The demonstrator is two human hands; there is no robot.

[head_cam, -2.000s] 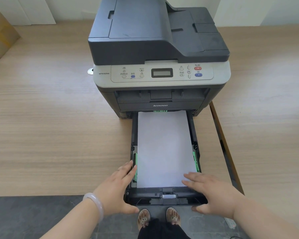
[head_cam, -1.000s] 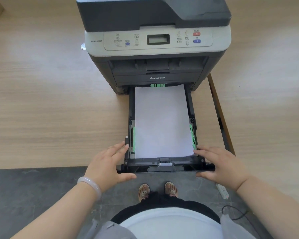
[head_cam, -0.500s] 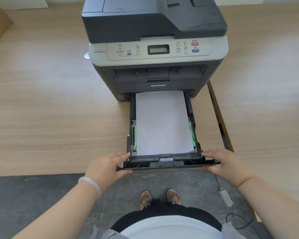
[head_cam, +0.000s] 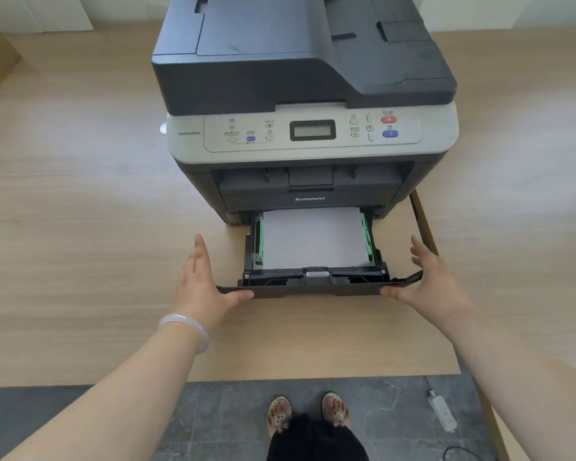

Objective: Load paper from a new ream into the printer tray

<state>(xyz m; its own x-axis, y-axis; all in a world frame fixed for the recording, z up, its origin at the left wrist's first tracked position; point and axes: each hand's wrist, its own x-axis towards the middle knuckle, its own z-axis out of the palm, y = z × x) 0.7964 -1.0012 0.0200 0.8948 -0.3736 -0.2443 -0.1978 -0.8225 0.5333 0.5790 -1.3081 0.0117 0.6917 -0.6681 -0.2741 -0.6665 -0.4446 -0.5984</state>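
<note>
At the front of the printer (head_cam: 308, 104), pushing the loaded tray (head_cam: 316, 284) home.
Left hand (head_cam: 202, 284) and right hand (head_cam: 433, 282) spread flat, grasping nothing, thumbs pressing the tray's front corners for an even push; paper (head_cam: 313, 239) flat inside, half under the printer.

Lenovo printer (head_cam: 306, 104) on a wooden desk (head_cam: 74, 211), its paper tray (head_cam: 313, 286) partly drawn out toward the near edge. A stack of white paper (head_cam: 313, 239) lies flat in the tray between green side guides (head_cam: 261, 241). Left hand (head_cam: 202, 282), a pale bangle (head_cam: 187, 329) at the wrist, meets the tray's front panel at its left end, thumb against the near face, fingers extended. Right hand (head_cam: 434, 282) does likewise at the right end. Below the desk edge: grey floor, sandalled feet (head_cam: 308, 412), and a power strip (head_cam: 443, 412) at right.
</note>
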